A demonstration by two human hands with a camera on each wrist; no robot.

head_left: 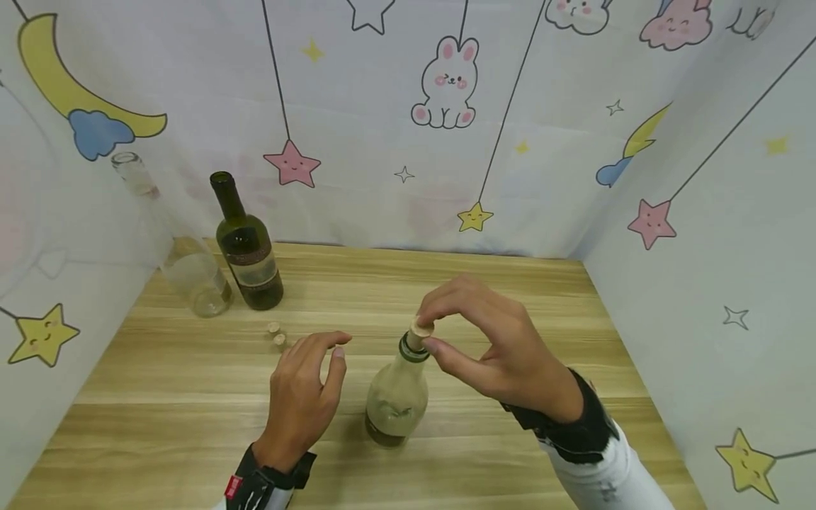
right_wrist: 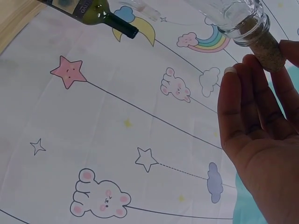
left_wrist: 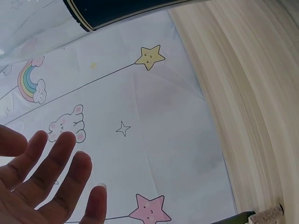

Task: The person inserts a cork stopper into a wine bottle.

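Note:
A clear glass bottle (head_left: 397, 397) stands upright on the wooden table, with a dark label low on its side. A cork (head_left: 417, 336) sits partly in its mouth, its upper part sticking out. The thumb and fingers of my right hand (head_left: 497, 347) pinch that cork; the right wrist view shows the same cork (right_wrist: 267, 50) in the glass neck. My left hand (head_left: 306, 397) hovers left of the bottle, apart from it, fingers loosely bent and holding nothing. Beyond its fingertips, two loose corks (head_left: 277, 336) lie on the table.
A dark green wine bottle (head_left: 248, 258) stands at the back left. Left of it is a taller clear glass bottle (head_left: 191, 276), near the left wall. White cloth walls (head_left: 382, 205) with printed stars and animals border the wooden table (head_left: 510, 453) at the back and sides.

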